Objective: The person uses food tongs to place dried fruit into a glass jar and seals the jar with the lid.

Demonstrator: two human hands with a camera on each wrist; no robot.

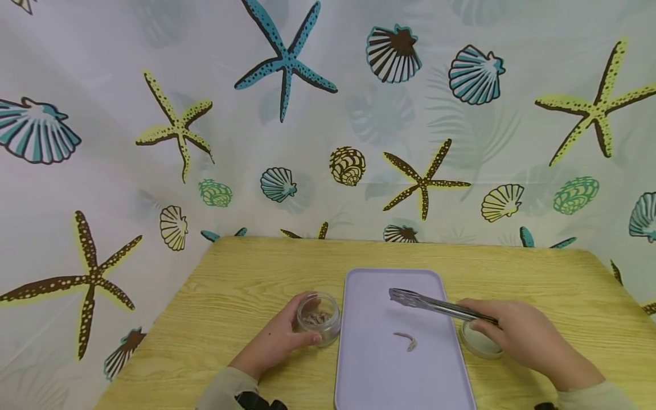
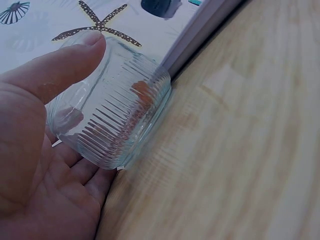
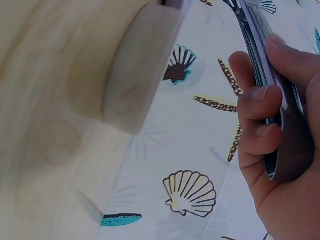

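Observation:
My left hand (image 1: pixel 274 341) holds a clear glass jar (image 1: pixel 320 327) on the table, just left of a lilac tray. The left wrist view shows the thumb and fingers around the ribbed jar (image 2: pixel 120 115). Small brownish pieces lie in its bottom. In my right hand (image 1: pixel 528 336) is a pair of metal tongs (image 1: pixel 435 306), gripped near the back end. Their tips point left above the tray (image 1: pixel 379 378), with nothing seen between them. Curled fingers wrap the tongs (image 3: pixel 272 80) in the right wrist view. On the tray lies one small, thin, curved brownish piece (image 1: pixel 411 343).
A round pale lid (image 1: pixel 479 344) rests on the wooden table (image 1: pixel 261 267) at the tray's right edge, partly covered by my right hand. Behind the table hangs a white cloth (image 1: pixel 318 210) printed with starfish and shells.

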